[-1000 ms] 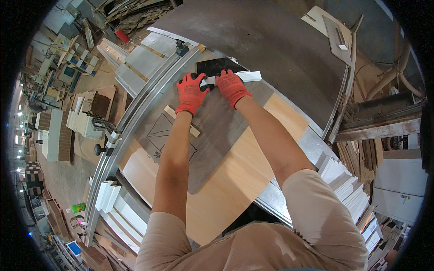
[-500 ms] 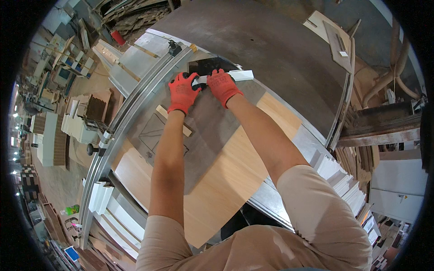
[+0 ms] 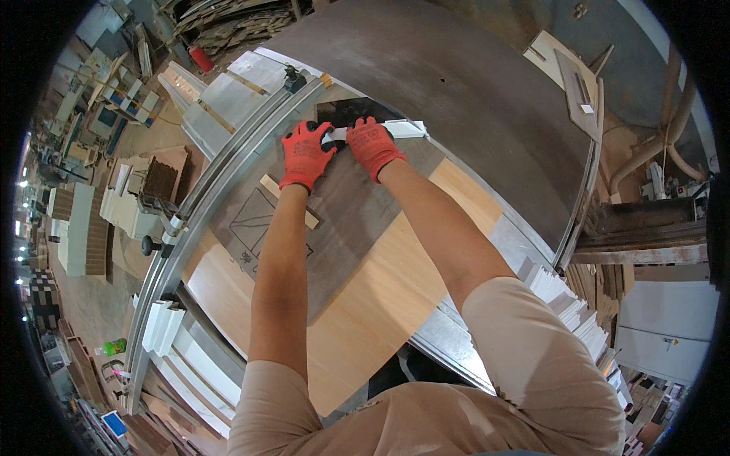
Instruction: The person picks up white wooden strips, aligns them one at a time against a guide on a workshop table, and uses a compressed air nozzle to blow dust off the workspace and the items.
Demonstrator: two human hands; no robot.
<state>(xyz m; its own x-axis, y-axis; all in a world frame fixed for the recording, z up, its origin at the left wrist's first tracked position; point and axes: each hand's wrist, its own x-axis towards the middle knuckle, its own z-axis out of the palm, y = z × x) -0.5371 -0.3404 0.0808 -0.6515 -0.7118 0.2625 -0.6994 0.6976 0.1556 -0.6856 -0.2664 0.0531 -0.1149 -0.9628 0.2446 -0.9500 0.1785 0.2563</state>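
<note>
Both my hands wear red gloves with black fingertips and rest at the far edge of a grey-brown board point(image 3: 365, 216). My left hand point(image 3: 306, 156) grips the left part of a short white strip point(image 3: 403, 129), its fingers curled over it. Close beside it, my right hand point(image 3: 371, 148) is closed over the middle of the same strip. The strip's right end sticks out past my right hand, and a thin slanted line shows near its tip. Behind the strip lies a dark shiny plate point(image 3: 353, 111). A small wooden batten point(image 3: 289, 201) lies on the board near my left forearm, beside pencil-like lines.
A metal rail point(image 3: 220, 171) with a black clamp knob point(image 3: 148, 245) curves along the left. A large brown table surface point(image 3: 456, 83) spreads beyond my hands. Light wood panel point(image 3: 372, 304) lies beneath the board. White strips point(image 3: 566, 296) are stacked at right.
The view has shifted slightly against the surroundings. My hands keep their grip on the white strip; its right end now shows a slanted line and sits against the brown table's edge.
</note>
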